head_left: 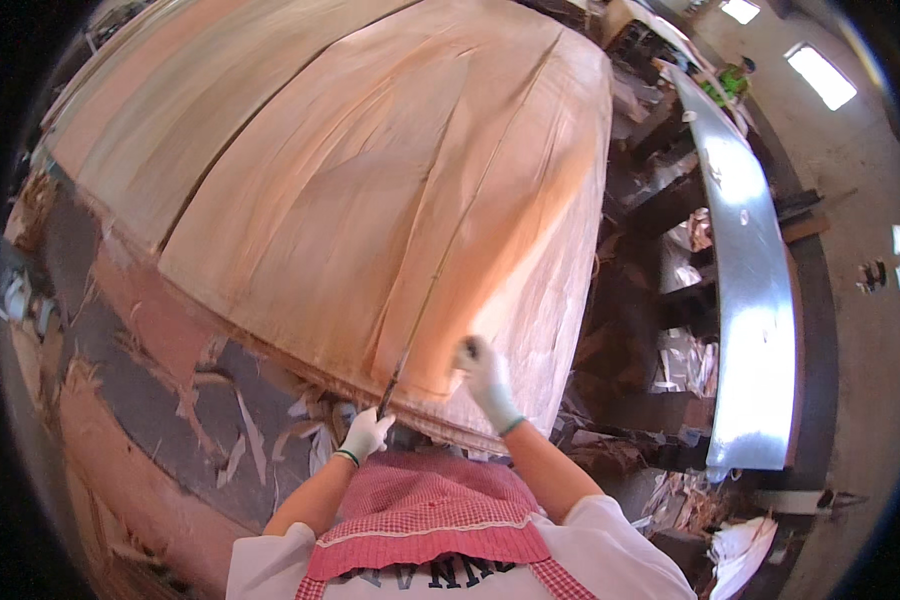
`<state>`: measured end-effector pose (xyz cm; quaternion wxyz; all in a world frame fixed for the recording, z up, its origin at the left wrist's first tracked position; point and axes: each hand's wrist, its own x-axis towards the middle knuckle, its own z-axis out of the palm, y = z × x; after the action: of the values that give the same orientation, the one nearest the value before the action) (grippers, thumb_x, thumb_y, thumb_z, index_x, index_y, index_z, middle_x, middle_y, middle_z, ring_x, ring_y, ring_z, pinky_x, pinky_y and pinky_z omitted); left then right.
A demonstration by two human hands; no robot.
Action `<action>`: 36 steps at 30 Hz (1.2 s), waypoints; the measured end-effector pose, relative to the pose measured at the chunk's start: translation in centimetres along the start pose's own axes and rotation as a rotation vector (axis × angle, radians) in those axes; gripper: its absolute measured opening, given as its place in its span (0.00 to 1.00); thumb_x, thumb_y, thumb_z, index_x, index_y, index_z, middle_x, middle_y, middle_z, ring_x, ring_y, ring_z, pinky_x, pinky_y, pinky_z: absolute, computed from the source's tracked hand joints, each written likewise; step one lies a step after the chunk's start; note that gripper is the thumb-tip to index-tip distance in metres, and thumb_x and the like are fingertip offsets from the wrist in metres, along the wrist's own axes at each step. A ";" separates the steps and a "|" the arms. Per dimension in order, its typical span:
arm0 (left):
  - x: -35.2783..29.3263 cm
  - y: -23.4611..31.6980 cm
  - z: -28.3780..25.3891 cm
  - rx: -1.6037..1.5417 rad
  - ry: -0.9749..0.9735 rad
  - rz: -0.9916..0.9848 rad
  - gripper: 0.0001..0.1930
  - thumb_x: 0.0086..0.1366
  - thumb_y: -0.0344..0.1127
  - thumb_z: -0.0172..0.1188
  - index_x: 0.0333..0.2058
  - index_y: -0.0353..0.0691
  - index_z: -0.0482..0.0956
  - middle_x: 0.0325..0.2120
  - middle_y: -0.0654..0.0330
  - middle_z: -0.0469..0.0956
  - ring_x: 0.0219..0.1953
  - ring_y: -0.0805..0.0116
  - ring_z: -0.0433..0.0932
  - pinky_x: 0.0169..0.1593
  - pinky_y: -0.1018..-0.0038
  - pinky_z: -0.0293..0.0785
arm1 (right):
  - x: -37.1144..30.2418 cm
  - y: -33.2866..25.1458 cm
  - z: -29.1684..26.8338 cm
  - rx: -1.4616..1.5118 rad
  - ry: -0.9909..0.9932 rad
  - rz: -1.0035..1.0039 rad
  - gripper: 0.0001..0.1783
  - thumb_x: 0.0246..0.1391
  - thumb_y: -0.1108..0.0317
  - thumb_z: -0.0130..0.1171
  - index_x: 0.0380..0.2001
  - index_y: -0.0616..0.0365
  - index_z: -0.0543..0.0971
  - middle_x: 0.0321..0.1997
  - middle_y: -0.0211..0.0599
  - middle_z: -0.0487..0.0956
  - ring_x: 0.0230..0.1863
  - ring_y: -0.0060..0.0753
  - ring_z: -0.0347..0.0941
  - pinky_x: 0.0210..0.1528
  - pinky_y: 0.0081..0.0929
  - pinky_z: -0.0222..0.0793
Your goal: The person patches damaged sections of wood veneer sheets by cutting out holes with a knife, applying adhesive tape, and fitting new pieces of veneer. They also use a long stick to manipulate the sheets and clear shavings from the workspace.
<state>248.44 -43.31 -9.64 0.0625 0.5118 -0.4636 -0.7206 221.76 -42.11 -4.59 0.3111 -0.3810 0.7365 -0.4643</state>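
Note:
A tall stack of thin, pale wood veneer sheets point(370, 180) lies in front of me, the top sheet split by long cracks. My left hand point(365, 437), in a white glove, grips the near end of a thin dark stick or blade point(410, 335) that runs up along a crack in the top sheet. My right hand point(485, 375), also gloved, rests on the near edge of the top sheet, pinching it just right of the stick. I wear a red checked apron point(425, 510).
A long shiny metal plate point(755, 300) runs along the right of the stack, over dark machine frames. Veneer scraps point(240, 420) litter the dark floor at left. Another person in a bright green top point(735, 78) stands far back right.

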 end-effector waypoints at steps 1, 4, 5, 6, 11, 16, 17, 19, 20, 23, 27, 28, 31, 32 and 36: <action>0.6 -0.9 -2.0 0.071 -0.001 0.006 0.13 0.66 0.40 0.56 0.37 0.34 0.73 0.17 0.62 0.69 0.15 0.72 0.70 0.18 0.72 0.69 | 0.7 -5.6 3.7 -0.231 0.005 -0.086 0.13 0.60 0.64 0.53 0.41 0.64 0.75 0.33 0.44 0.81 0.33 0.39 0.77 0.36 0.38 0.72; 2.5 -2.6 -3.9 0.571 0.193 0.254 0.20 0.67 0.45 0.51 0.41 0.28 0.72 0.29 0.36 0.78 0.33 0.41 0.79 0.36 0.52 0.74 | 5.2 -7.9 13.4 -0.386 -0.180 0.020 0.16 0.56 0.59 0.54 0.42 0.58 0.75 0.28 0.53 0.78 0.29 0.54 0.76 0.33 0.44 0.71; 2.4 -2.6 -4.7 0.596 0.192 0.236 0.21 0.67 0.45 0.50 0.41 0.28 0.72 0.30 0.35 0.78 0.36 0.38 0.78 0.39 0.50 0.73 | 6.2 -8.3 16.2 -0.443 -0.196 0.028 0.13 0.56 0.60 0.52 0.40 0.56 0.73 0.30 0.54 0.79 0.33 0.58 0.76 0.36 0.48 0.70; 2.1 -2.5 -5.6 0.621 0.201 0.215 0.22 0.67 0.46 0.49 0.42 0.27 0.71 0.31 0.33 0.77 0.38 0.34 0.76 0.43 0.48 0.71 | 7.1 -9.1 19.1 -0.498 -0.216 0.028 0.10 0.57 0.60 0.51 0.38 0.53 0.72 0.31 0.55 0.79 0.37 0.61 0.76 0.40 0.52 0.69; 3.3 -2.8 -8.2 0.673 0.055 0.163 0.19 0.67 0.43 0.51 0.41 0.28 0.68 0.32 0.33 0.77 0.38 0.35 0.77 0.42 0.47 0.71 | 10.1 -9.9 27.4 -0.587 -0.393 0.125 0.13 0.56 0.63 0.52 0.41 0.57 0.72 0.37 0.54 0.80 0.41 0.58 0.77 0.44 0.51 0.72; 7.0 -4.6 -6.9 0.365 -0.247 -0.045 0.19 0.66 0.38 0.54 0.50 0.33 0.68 0.36 0.41 0.80 0.38 0.43 0.79 0.43 0.55 0.74 | 9.1 -9.6 30.3 -0.632 -0.449 0.000 0.12 0.56 0.61 0.52 0.37 0.58 0.72 0.33 0.53 0.80 0.38 0.60 0.76 0.40 0.53 0.70; 5.7 -2.0 -6.3 0.352 -0.271 0.085 0.19 0.65 0.38 0.55 0.51 0.34 0.68 0.36 0.44 0.81 0.36 0.47 0.80 0.41 0.57 0.75 | 8.8 -9.8 30.3 -0.633 -0.479 0.005 0.12 0.56 0.61 0.52 0.37 0.59 0.72 0.33 0.53 0.80 0.38 0.60 0.76 0.40 0.53 0.70; 9.2 -5.7 -4.9 0.320 -0.280 0.211 0.16 0.65 0.39 0.57 0.47 0.37 0.71 0.32 0.51 0.80 0.30 0.56 0.79 0.34 0.61 0.75 | 8.3 -9.8 30.9 -0.637 -0.529 0.009 0.12 0.56 0.62 0.52 0.36 0.60 0.73 0.32 0.53 0.80 0.36 0.59 0.77 0.39 0.52 0.70; 10.9 -7.5 -3.6 0.317 -0.317 0.283 0.14 0.65 0.39 0.57 0.46 0.38 0.72 0.29 0.54 0.80 0.27 0.61 0.78 0.31 0.63 0.75 | 8.6 -9.9 30.0 -0.602 -0.539 0.058 0.13 0.56 0.61 0.53 0.37 0.60 0.74 0.31 0.53 0.80 0.35 0.58 0.77 0.39 0.50 0.71; 11.5 -8.1 -1.1 -0.019 -0.482 0.206 0.12 0.66 0.42 0.58 0.35 0.40 0.71 0.18 0.60 0.72 0.17 0.66 0.72 0.21 0.65 0.70 | 8.8 -8.6 27.0 -0.409 -0.740 0.020 0.17 0.56 0.58 0.56 0.43 0.59 0.76 0.33 0.46 0.81 0.29 0.43 0.78 0.33 0.35 0.73; 0.1 9.4 -6.4 -0.236 -0.477 -0.147 0.16 0.71 0.47 0.51 0.28 0.44 0.65 0.12 0.67 0.63 0.10 0.72 0.64 0.14 0.71 0.62 | 8.5 -3.1 15.9 0.699 -0.404 0.510 0.22 0.60 0.63 0.56 0.54 0.62 0.72 0.41 0.33 0.80 0.35 0.24 0.76 0.35 0.20 0.73; 0.1 9.0 -7.3 -0.306 -0.475 -0.128 0.16 0.72 0.47 0.50 0.28 0.44 0.65 0.12 0.67 0.62 0.09 0.72 0.62 0.14 0.71 0.61 | 8.5 -5.1 14.3 0.249 -0.150 0.247 0.20 0.59 0.60 0.58 0.48 0.62 0.75 0.35 0.34 0.80 0.31 0.27 0.75 0.32 0.25 0.72; -1.0 10.2 -7.9 -0.232 -0.704 -0.071 0.13 0.72 0.43 0.49 0.29 0.44 0.64 0.17 0.68 0.64 0.13 0.76 0.61 0.22 0.72 0.65 | 7.1 -8.0 7.6 -0.331 0.284 0.202 0.20 0.56 0.57 0.62 0.42 0.64 0.76 0.26 0.34 0.78 0.26 0.30 0.73 0.28 0.33 0.70; -2.1 11.5 -7.7 -0.353 -0.762 -0.112 0.15 0.72 0.47 0.50 0.32 0.41 0.67 0.17 0.65 0.67 0.15 0.73 0.68 0.25 0.70 0.71 | 6.7 -7.9 7.6 -0.253 0.245 0.220 0.19 0.56 0.58 0.61 0.40 0.64 0.76 0.25 0.32 0.77 0.24 0.27 0.71 0.26 0.29 0.68; -3.0 12.4 -8.9 0.394 -0.594 0.509 0.26 0.71 0.55 0.46 0.41 0.33 0.76 0.28 0.53 0.80 0.28 0.65 0.80 0.35 0.69 0.77 | 6.7 -13.4 9.8 0.132 0.123 0.326 0.08 0.55 0.66 0.56 0.33 0.59 0.74 0.21 0.20 0.68 0.16 0.12 0.60 0.17 0.14 0.53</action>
<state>252.17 -53.94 1.08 0.0033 0.1542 -0.7012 -0.6961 229.92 -55.92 3.37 0.3609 -0.2061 0.7741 -0.4775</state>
